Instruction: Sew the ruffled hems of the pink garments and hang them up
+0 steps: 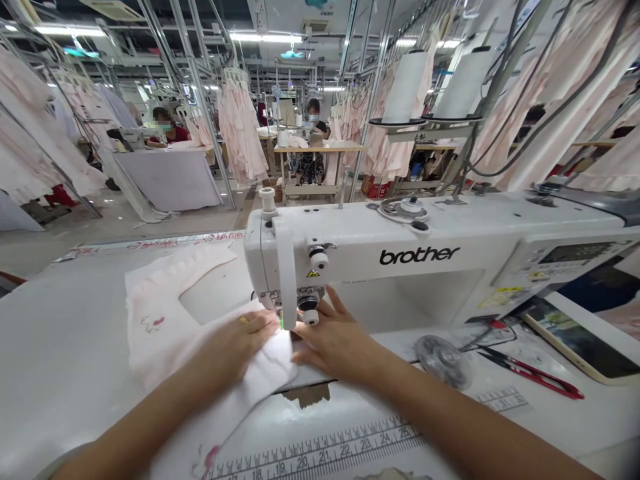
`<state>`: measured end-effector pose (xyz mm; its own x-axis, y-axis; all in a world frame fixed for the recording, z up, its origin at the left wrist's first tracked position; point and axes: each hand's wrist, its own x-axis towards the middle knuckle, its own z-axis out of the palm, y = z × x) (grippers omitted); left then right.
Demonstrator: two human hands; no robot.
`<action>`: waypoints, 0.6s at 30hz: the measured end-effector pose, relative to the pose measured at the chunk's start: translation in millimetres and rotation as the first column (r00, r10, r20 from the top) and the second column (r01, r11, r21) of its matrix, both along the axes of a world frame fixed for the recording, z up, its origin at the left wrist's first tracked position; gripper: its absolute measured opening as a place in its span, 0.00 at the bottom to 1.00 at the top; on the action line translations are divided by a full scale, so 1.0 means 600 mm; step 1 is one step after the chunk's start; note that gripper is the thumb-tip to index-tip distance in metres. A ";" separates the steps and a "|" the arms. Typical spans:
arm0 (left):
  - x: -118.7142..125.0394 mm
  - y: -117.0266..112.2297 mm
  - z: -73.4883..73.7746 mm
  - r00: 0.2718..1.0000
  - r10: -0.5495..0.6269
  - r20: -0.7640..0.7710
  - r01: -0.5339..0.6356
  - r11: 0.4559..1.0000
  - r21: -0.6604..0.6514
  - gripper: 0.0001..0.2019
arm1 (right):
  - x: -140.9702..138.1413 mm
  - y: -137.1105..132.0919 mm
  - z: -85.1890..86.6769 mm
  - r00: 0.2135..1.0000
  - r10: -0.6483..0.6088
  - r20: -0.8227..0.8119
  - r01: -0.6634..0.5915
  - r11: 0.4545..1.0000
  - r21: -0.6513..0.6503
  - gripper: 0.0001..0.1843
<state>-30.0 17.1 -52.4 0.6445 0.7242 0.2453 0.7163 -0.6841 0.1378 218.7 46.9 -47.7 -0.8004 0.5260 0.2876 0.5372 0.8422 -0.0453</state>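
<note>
A pale pink fabric piece (165,333) with small red embroidered motifs lies on the white sewing table, one end under the needle area of a white sewing machine (345,233). My left hand (247,337), wearing a gold ring, rests flat on this fabric just left of the needle. To the right of the needle, my right hand (333,337) has its fingers spread, with the thumb close to the fabric's edge. Parts of its fingertips are hidden behind the machine head. The needle and presser foot are mostly covered, and a small light glows there.
Red thread snips (533,373), a clear round disc (443,360) and a phone (585,340) lie at the right. A printed ruler strip (320,453) runs along the front. Thread cones (407,87) stand behind the machine. Farther back, people work among hanging pink garments (243,127).
</note>
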 end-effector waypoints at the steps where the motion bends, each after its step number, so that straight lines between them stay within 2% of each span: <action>1: 0.000 0.002 -0.001 1.000 0.022 0.003 -0.022 1.000 -0.005 0.21 | 0.001 0.002 0.000 1.000 -0.005 -0.002 0.005 1.000 -0.008 0.21; 8: 0.004 0.012 0.005 0.999 0.041 0.020 -0.040 0.999 -0.011 0.17 | 0.010 0.014 -0.006 0.999 -0.016 -0.034 0.016 1.000 -0.017 0.22; 18: 0.003 0.005 0.001 0.999 0.049 0.013 -0.049 0.999 -0.006 0.20 | 0.017 0.023 0.000 0.996 -0.019 -0.090 0.013 0.997 -0.070 0.20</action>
<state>-28.4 20.0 -51.5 0.6046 0.7565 0.2493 0.7471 -0.6471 0.1518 228.8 60.5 -47.7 -0.7639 0.5597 0.3214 0.5418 0.8267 -0.1520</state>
